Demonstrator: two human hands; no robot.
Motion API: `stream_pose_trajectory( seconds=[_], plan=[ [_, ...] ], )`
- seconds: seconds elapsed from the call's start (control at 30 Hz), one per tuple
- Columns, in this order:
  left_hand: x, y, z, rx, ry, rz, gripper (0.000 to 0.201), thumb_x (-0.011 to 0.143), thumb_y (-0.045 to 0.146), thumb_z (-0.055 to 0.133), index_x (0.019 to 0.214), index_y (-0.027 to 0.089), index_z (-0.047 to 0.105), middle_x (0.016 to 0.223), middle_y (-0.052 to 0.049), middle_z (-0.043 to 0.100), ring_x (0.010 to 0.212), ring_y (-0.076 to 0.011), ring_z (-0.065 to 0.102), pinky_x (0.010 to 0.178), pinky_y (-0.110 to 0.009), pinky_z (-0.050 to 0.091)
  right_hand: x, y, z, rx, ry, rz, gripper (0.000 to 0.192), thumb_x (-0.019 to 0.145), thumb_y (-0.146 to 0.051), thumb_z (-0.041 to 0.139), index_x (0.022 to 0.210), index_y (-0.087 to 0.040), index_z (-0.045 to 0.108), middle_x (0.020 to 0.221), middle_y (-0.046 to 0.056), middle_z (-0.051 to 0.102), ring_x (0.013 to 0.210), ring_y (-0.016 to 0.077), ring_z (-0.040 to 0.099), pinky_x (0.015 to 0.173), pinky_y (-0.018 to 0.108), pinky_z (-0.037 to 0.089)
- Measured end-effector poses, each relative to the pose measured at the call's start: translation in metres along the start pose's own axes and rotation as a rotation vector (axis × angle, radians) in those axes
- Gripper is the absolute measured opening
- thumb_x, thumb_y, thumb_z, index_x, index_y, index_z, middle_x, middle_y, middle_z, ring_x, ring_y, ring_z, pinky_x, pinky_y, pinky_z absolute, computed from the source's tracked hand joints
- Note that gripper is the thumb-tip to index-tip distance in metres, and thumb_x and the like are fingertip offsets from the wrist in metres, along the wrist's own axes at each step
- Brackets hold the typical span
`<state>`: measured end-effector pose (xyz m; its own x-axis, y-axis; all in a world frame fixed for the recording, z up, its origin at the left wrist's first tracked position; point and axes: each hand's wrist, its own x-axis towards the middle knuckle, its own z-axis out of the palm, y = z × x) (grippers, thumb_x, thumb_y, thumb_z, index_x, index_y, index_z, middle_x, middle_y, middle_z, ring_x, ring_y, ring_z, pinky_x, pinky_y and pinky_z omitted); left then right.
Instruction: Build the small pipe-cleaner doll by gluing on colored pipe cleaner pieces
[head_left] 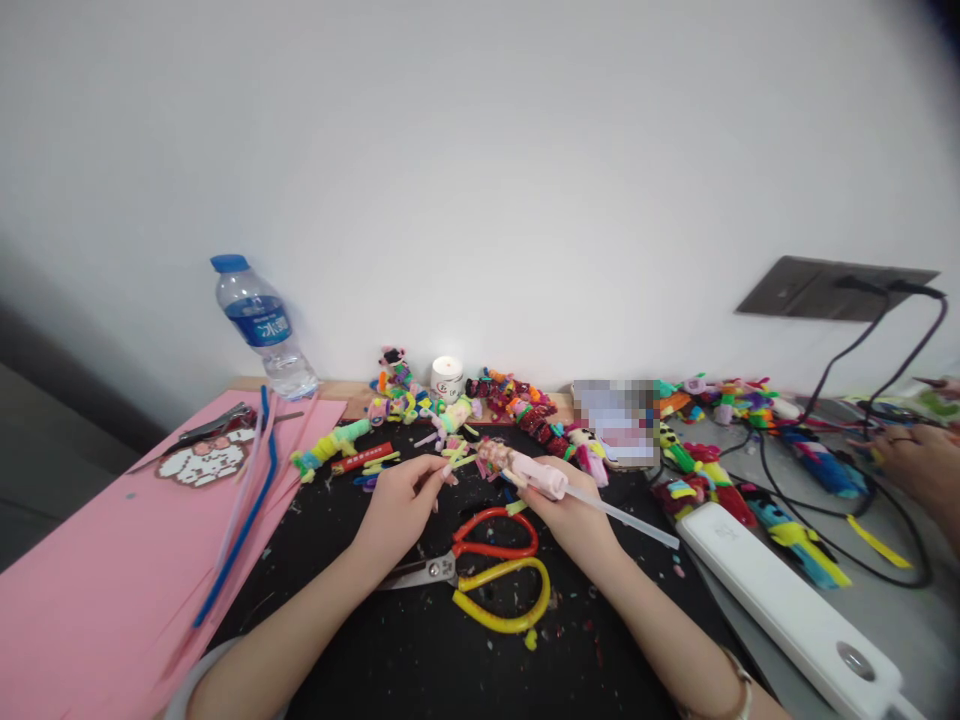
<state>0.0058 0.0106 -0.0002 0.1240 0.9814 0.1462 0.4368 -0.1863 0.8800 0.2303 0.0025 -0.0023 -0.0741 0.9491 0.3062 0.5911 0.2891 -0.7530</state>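
Between your two hands, over the black mat, sits a small multicoloured pipe-cleaner figure (491, 455). Your left hand (401, 500) has its fingers (442, 468) pinched together on a thin strand at the figure's left side, likely to steady it at the nozzle. Your right hand (574, 515) is wrapped shut around the pink hot-glue gun (536, 477), held low and nearly level so its tip meets the figure; the clear glue stick (626, 517) trails out behind toward the right. Whether the tip actually touches the figure is hard to tell at this size.

Just below your hands lie the red-and-yellow-handled scissors (487, 575), blades pointing left, near enough to reach but clear of your wrists. Behind the figure, a row of finished pipe-cleaner pieces (517, 400) and a small white lit candle (448, 378) crowd the wall edge, so there is little room forward. To your left, pink paper sheets (97, 580) overlap the mat, with blue and pink pipe cleaners (251, 500) and a clear plastic water bottle with blue cap (259, 325) beyond. To your right, a white power strip (787, 600) and black cables (825, 500) hem that side, where another person's hand (919, 460) works. The bare mat toward you is the open room.
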Motion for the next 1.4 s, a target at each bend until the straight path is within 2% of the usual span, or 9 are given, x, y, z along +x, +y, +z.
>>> stream_pose_trajectory(
  seconds=[0.1, 0.4, 0.83, 1.03, 1.4],
  plan=[
    [-0.0003, 0.0010, -0.0003, 0.026, 0.014, 0.025, 0.023, 0.086, 0.033, 0.049, 0.081, 0.017, 0.065, 0.068, 0.000, 0.066, 0.050, -0.0126, 0.055, 0.052, -0.022, 0.041, -0.0005, -0.0017, 0.0012, 0.020, -0.035, -0.046, 0.005, 0.075, -0.023, 0.062, 0.076, -0.018, 0.064, 0.073, 0.004, 0.068, 0.065, 0.0178, 0.062, 0.059, 0.027, 0.048],
    [-0.0019, 0.0038, -0.0007, 0.135, -0.011, 0.076, 0.025, 0.089, 0.029, 0.045, 0.079, 0.017, 0.065, 0.057, 0.003, 0.056, 0.052, -0.0135, 0.053, 0.054, -0.022, 0.038, -0.0034, 0.0054, 0.0067, 0.102, -0.070, -0.040, 0.005, 0.075, -0.022, 0.064, 0.072, -0.020, 0.061, 0.069, 0.002, 0.067, 0.061, 0.0165, 0.061, 0.057, 0.026, 0.048],
    [-0.0025, 0.0030, -0.0008, 0.176, -0.028, 0.089, 0.025, 0.090, 0.029, 0.044, 0.079, 0.018, 0.064, 0.058, 0.002, 0.058, 0.055, -0.0147, 0.055, 0.055, -0.022, 0.039, -0.0021, 0.0044, 0.0051, 0.049, -0.092, -0.033, 0.012, 0.073, -0.022, 0.063, 0.065, -0.020, 0.054, 0.063, 0.000, 0.061, 0.057, 0.0150, 0.056, 0.055, 0.024, 0.044],
    [-0.0020, 0.0036, -0.0008, 0.178, -0.041, 0.096, 0.026, 0.091, 0.028, 0.043, 0.079, 0.017, 0.063, 0.062, 0.001, 0.059, 0.057, -0.0148, 0.056, 0.057, -0.023, 0.039, -0.0016, 0.0004, 0.0037, 0.020, -0.100, -0.024, 0.019, 0.074, -0.023, 0.060, 0.059, -0.020, 0.048, 0.056, -0.002, 0.053, 0.052, 0.0133, 0.048, 0.051, 0.023, 0.038],
    [-0.0020, 0.0029, -0.0012, 0.176, -0.020, 0.114, 0.025, 0.090, 0.027, 0.043, 0.077, 0.017, 0.063, 0.066, 0.000, 0.062, 0.058, -0.0145, 0.056, 0.056, -0.022, 0.040, -0.0015, -0.0002, 0.0029, 0.042, -0.121, 0.009, 0.018, 0.074, -0.023, 0.058, 0.060, -0.020, 0.047, 0.057, -0.003, 0.053, 0.053, 0.0127, 0.047, 0.053, 0.023, 0.034]
  ],
)
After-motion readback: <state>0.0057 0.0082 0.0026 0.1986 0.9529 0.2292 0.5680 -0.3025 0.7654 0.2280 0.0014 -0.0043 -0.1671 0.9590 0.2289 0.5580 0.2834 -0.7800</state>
